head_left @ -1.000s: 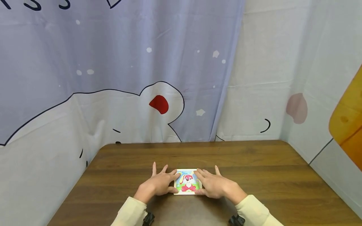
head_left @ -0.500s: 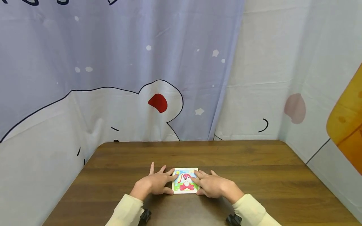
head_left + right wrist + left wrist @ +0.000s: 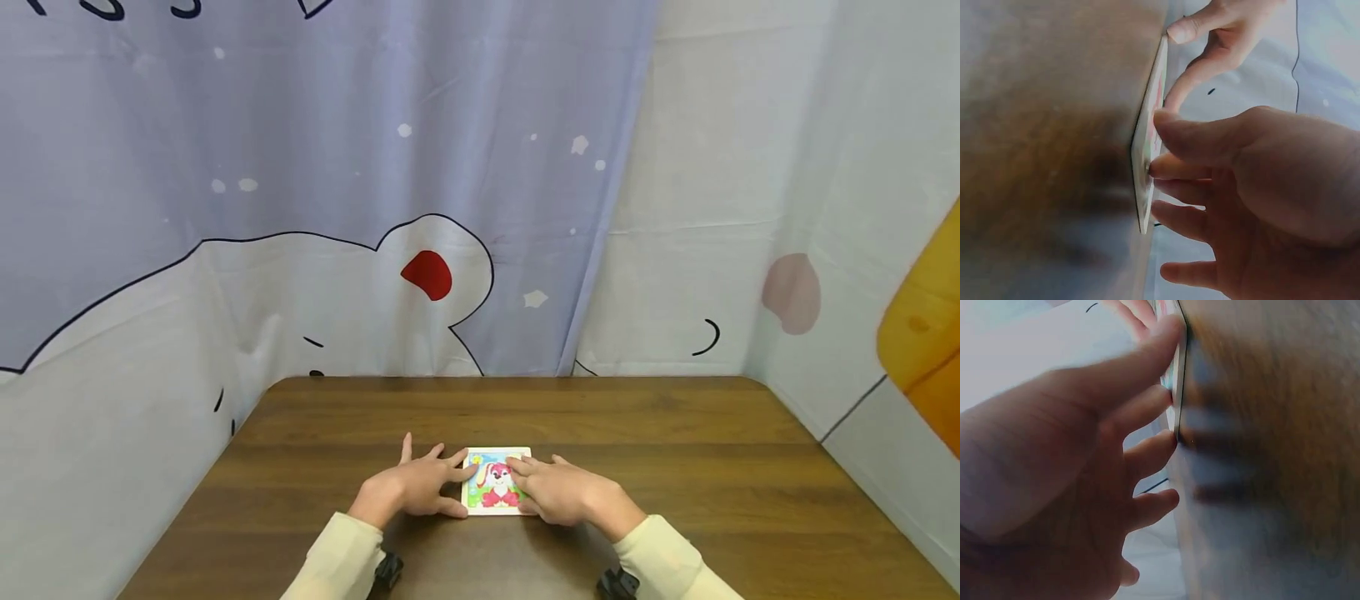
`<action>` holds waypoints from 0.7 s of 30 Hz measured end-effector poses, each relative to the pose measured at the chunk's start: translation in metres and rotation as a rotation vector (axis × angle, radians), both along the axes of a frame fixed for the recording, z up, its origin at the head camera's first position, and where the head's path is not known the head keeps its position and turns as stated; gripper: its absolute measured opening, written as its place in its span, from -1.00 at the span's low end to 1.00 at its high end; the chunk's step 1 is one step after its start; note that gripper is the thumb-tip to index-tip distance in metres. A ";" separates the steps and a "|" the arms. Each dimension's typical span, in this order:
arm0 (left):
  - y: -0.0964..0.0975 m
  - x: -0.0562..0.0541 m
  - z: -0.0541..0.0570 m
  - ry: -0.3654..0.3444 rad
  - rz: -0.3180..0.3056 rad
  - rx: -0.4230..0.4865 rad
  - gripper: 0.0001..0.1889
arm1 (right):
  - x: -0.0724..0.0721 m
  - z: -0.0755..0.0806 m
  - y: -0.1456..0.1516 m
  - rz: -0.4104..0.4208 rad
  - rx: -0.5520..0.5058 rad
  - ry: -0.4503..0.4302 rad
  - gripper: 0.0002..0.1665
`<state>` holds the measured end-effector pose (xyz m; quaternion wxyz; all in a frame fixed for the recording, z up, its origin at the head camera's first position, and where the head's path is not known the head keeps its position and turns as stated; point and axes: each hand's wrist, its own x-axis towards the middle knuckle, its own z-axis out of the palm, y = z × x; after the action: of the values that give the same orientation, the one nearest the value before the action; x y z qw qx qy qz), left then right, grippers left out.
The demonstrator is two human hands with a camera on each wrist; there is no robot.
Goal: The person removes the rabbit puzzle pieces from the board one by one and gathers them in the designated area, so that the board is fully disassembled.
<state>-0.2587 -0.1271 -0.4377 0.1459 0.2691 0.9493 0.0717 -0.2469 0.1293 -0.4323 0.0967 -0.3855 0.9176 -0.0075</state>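
Note:
A small square picture board point(image 3: 497, 490) with a pink-and-white rabbit and a pale rim lies flat on the table. My left hand point(image 3: 416, 488) is at its left side, fingers spread, the thumb at the lower left corner and the index finger reaching over the picture. From the right, my right hand point(image 3: 566, 492) covers part of the right edge, its fingertips resting on the picture. The right wrist view shows the right thumb point(image 3: 1175, 128) over the board's face and the fingers mostly straight. In the left wrist view, the left thumb point(image 3: 1160, 347) overlaps the board's thin edge point(image 3: 1179, 381).
The board lies on a brown wooden table point(image 3: 637, 425) with rounded far corners. Behind it hangs a printed cloth point(image 3: 517, 208) in lilac and white, and more white cloth point(image 3: 847, 208) stands along the right side.
My right fingers have shifted left from the board's right edge onto the picture. The left hand stays nearly in place. The head view has wobbled slightly.

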 end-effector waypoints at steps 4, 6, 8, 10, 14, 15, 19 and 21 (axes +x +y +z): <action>0.001 -0.002 -0.003 0.006 0.006 0.025 -0.25 | -0.003 0.001 -0.002 -0.007 -0.010 0.003 -0.43; 0.001 -0.002 -0.003 0.013 0.012 0.040 -0.26 | -0.004 0.002 -0.003 -0.012 -0.015 0.002 -0.44; 0.001 -0.003 -0.002 0.021 0.014 0.061 -0.27 | -0.006 0.002 -0.004 -0.009 -0.027 0.003 -0.46; 0.000 -0.004 -0.001 0.028 0.008 0.066 -0.29 | -0.008 0.002 -0.004 0.001 -0.031 0.009 -0.46; 0.000 -0.005 -0.001 0.003 -0.006 0.047 -0.36 | -0.009 0.002 -0.003 0.012 -0.036 0.004 -0.42; 0.000 -0.005 0.000 -0.005 -0.009 0.039 -0.37 | -0.009 0.002 -0.003 0.011 -0.035 0.001 -0.40; 0.000 -0.005 0.001 -0.021 -0.016 0.031 -0.39 | -0.009 0.002 -0.002 0.011 -0.032 -0.002 -0.37; 0.000 -0.005 0.002 -0.020 -0.020 0.031 -0.39 | -0.010 0.002 -0.002 0.016 -0.035 0.002 -0.37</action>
<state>-0.2639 -0.1268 -0.4358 0.1518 0.2802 0.9438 0.0876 -0.2567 0.1270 -0.4304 0.0891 -0.3944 0.9143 -0.0223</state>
